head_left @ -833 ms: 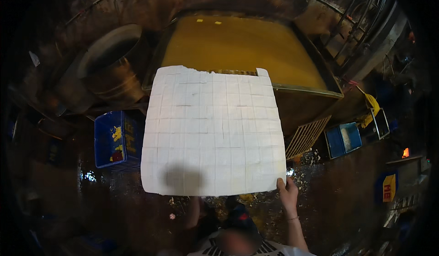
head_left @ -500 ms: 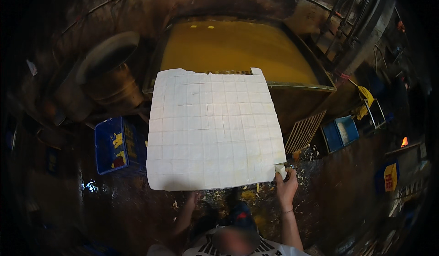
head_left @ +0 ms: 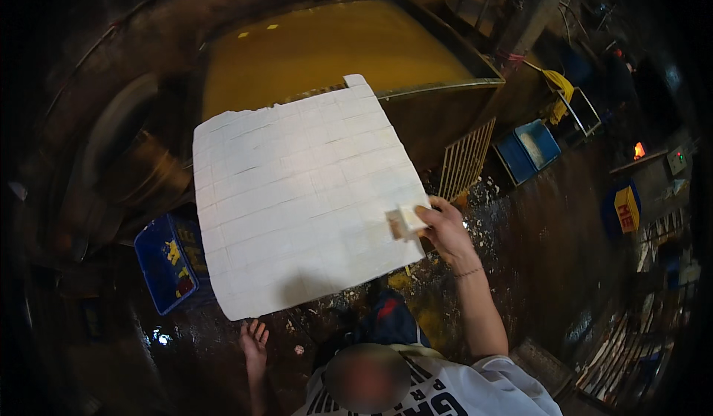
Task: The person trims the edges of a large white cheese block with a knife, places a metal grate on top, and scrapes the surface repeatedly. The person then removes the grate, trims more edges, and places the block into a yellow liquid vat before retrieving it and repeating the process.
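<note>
A large white slab scored into small squares fills the centre, lying tilted before a vat of yellow liquid. At its right edge the right hand pinches one small white block. The left hand, fingers spread and holding nothing, hangs below the slab's lower edge. A blue crate stands just left.
</note>
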{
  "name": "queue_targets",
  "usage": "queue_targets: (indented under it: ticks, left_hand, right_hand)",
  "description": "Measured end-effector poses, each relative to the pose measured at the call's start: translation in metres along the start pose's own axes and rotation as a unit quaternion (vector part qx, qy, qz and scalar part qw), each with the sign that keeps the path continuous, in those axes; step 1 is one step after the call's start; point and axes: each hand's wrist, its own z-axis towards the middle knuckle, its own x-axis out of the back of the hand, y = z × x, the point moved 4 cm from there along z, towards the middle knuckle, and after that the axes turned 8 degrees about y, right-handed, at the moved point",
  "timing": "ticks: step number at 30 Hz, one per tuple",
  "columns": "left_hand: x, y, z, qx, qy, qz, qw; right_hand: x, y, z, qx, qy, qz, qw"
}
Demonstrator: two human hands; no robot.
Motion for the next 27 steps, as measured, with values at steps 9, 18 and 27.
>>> queue_targets:
  ticks: [9,18,27]
  left_hand:
    - [0.083,0.144,0.017,-0.447,0.212,0.145,0.857]
    - [-0.244,0.318,-0.058,-0.562,0.091,0.127,0.813]
    - [-0.374,0.363,-0.013,-0.536,-0.079,0.207,0.815]
  right_hand:
    - [0.095,0.015,0.111,0.265,-0.005,-0.56,0.785]
    - [0.165,0.096,0.248,-0.003,-0.297,-0.75,0.591]
    - [0.028,-0.182,0.11,0.217,0.027,-0.277,0.936]
